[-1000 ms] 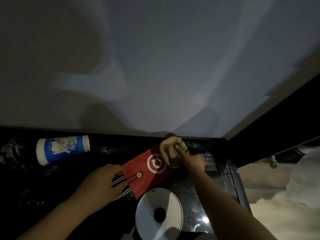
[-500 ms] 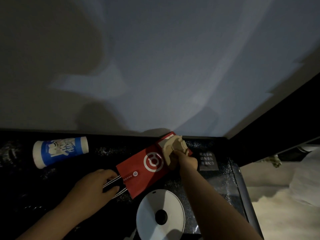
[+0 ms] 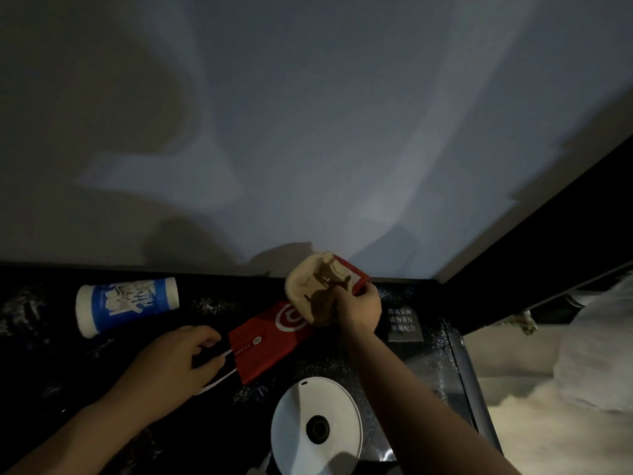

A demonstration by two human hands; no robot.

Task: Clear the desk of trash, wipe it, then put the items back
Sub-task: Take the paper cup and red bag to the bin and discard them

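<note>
A red paper bag with a white round logo lies flat on the dark speckled desk. My left hand pinches its white cord handles at the near end. My right hand grips a beige moulded cup carrier at the bag's far end, near the wall. The carrier covers part of the bag. A blue-and-white paper cup lies on its side to the left.
A white round lamp shade with a dark centre hole sits near the front edge. A small dark sign with white characters stands right of my right hand. The wall runs along the desk's back. White bedding lies to the right.
The red bag has slid toward the back wall. My right hand and the beige carrier moved up and back with it. My left hand kept hold of the handles.
</note>
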